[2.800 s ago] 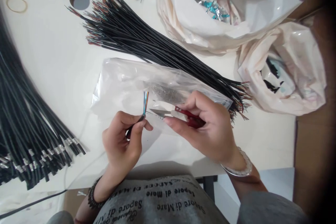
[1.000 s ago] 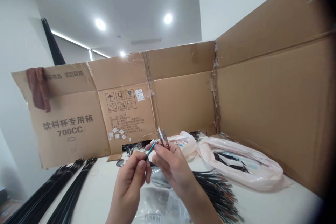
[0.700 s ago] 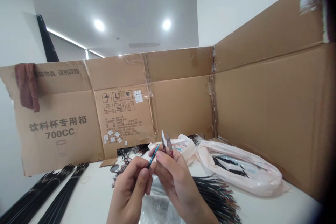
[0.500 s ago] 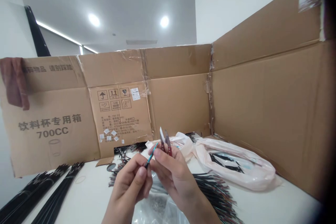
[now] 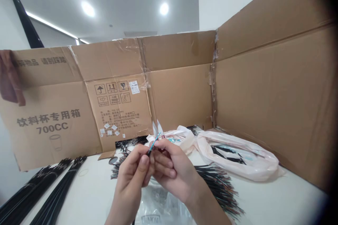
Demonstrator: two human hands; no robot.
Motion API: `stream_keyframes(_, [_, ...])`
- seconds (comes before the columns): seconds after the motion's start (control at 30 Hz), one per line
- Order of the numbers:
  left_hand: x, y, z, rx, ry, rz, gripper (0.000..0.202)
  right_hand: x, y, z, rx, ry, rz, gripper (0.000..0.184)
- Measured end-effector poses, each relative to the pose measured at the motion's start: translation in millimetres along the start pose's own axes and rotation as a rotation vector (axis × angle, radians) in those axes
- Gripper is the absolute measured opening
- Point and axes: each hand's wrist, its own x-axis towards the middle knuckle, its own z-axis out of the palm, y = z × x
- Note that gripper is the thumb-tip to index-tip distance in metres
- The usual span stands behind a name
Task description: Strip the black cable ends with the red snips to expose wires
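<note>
Our left hand has thumb and forefinger pinched shut on a thin black cable right at its stripped end. The coloured cores (blue shows most clearly) stick out past the fingertips, slanting up and to the right, away from us. That slant is the cable's long axis: low-left at our palm, high-right at the cores. The rest of its length is hidden behind the hand.

Our right hand is curled closed around red-handled thread snips, its fingers pressed against the left thumb, so the two hands touch. The blades stand upright just above the cores, their tips parted in a narrow V. The core ends lie at the foot of that V, just beside the steel; we cannot tell whether they touch it. The right hand is nearer the free ends, while the left grips the jacket below them.

Beneath our wrists a clear plastic bag lies on the white table. A loose bundle of black cables fans out beside the right forearm, with pink plastic bags behind it. More cable bundles lie at the left edge. A cardboard wall closes off the back and right, well apart from the hands, which are raised in open air above the table.
</note>
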Motion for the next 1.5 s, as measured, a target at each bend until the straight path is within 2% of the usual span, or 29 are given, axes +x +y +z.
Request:
stream_keyframes(0.1, [-1,-2,-0.4,0.431,-0.043,0.334,0.016,3,-5,-5,-0.020,-0.024,0.119,0.023])
stream_keyframes(0.17, [-1,-2,-1.7,0.620,-0.105,0.516,0.025,4,-6,-6,-0.033,-0.015,0.130,0.023])
stream_keyframes(0.27, [-2,-2,-5.5,0.700,-0.108,0.623,0.029,2,-3,-2,-0.058,-0.001,0.084,0.032])
stream_keyframes(0.4, [-3,-4,-12.2,0.571,-0.057,0.484,0.016,0,2,3,-0.173,0.056,-0.012,0.028])
stream_keyframes(0.53, [1,-5,-15.6,0.389,-0.040,0.254,0.016,-3,0,5,-0.585,0.199,-0.367,0.027])
stream_keyframes(0.6, [5,-4,-15.6,0.291,-0.042,0.185,0.021,-8,-4,6,-0.749,0.219,-0.528,0.023])
stream_keyframes(0.73, [9,-3,-14.0,0.136,-0.062,0.118,0.023,-16,-8,9,-0.891,0.226,-0.606,0.023])
stream_keyframes(0.9, [9,-4,-13.6,0.112,-0.079,0.104,0.021,-14,-5,7,-0.945,0.323,-0.770,0.020])
stream_keyframes(1.03, [9,-5,-15.8,0.235,-0.070,0.132,0.020,-9,-2,2,-0.976,0.253,-0.725,0.007])
stream_keyframes(1.2, [8,-1,-19.7,0.531,-0.065,0.133,0.020,-5,-6,1,-0.926,0.220,-0.673,0.015])
stream_keyframes(1.33, [9,12,-25.4,0.731,-0.081,0.126,0.020,-4,-7,0,-0.932,0.213,-0.628,0.020])
stream_keyframes(1.5, [8,26,-35.3,0.859,-0.104,0.229,0.018,-7,-6,1,-0.977,0.208,-0.581,0.022])
